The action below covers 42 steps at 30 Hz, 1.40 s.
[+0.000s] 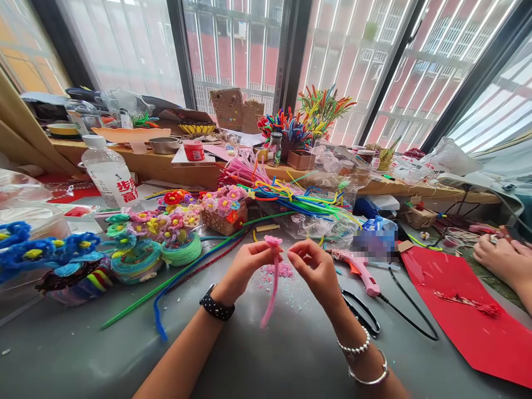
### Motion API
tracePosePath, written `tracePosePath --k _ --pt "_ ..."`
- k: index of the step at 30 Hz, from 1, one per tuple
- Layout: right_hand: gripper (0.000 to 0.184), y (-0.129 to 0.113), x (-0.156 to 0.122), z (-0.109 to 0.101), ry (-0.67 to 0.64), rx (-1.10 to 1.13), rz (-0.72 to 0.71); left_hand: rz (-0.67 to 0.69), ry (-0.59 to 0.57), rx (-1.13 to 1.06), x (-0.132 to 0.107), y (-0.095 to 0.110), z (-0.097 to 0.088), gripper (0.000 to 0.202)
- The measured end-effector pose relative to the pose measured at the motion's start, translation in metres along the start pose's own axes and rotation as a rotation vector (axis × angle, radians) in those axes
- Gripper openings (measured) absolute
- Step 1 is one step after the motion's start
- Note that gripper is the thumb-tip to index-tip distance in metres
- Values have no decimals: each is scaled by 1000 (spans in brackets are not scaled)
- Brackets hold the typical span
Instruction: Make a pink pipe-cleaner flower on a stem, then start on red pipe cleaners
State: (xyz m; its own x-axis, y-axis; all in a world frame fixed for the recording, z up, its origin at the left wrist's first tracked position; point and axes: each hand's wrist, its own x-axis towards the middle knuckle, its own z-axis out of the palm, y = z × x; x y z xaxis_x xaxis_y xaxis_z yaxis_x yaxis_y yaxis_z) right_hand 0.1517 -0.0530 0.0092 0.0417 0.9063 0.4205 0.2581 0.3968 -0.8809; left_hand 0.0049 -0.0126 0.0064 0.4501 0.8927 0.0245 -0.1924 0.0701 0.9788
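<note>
Between the thumb and fingers of my left hand (252, 265) is a pink pipe-cleaner flower (273, 241), its fuzzy stem (272, 293) hanging down and bending towards me. My right hand (315, 269) is just to the right of the flower, a small gap away. Its fingers are curled in a pinch, and whatever they may hold is too small to make out. Beneath the flower, on the grey table, lies a small heap of pink fuzz clippings (280, 270). A pink hot glue gun (361, 271) and black scissors handles (362, 313) lie right of my right hand.
Pots of pipe-cleaner flowers (182, 249) and a plastic bottle (110, 174) stand at left. Loose pipe cleaners (291, 197) pile up at the back below a cluttered ledge (233, 169). Red paper (461, 310) lies at right, near another person's hand (501, 257).
</note>
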Motion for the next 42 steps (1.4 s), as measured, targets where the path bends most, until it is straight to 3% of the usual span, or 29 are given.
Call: tracePosePath --k 2,6,9,15,18,23,29,34,42 --pt "20 1 3 -5 14 -22 -62 -60 -65 47 -1 1 -1 23" --pt "15 4 6 -8 -113 -43 -134 -120 -243 126 -4 3 -2 23" --pt "14 7 5 -7 -88 -68 -147 -83 -270 163 -5 4 -2 23" --pt "13 12 4 -1 66 -242 -204 25 -149 372 0 -1 4 29" --pt "13 15 3 1 113 -326 -225 156 -49 539 2 -6 7 29" --pt "12 19 3 1 128 -367 -223 424 65 818 1 -14 11 22" --pt "14 18 4 -1 113 -309 -214 578 153 939 1 -19 10 19" --pt "10 13 5 -6 50 -325 -276 632 181 938 0 -15 7 16" --pt "7 18 4 -5 111 -541 -415 584 210 1052 1 -17 6 19"
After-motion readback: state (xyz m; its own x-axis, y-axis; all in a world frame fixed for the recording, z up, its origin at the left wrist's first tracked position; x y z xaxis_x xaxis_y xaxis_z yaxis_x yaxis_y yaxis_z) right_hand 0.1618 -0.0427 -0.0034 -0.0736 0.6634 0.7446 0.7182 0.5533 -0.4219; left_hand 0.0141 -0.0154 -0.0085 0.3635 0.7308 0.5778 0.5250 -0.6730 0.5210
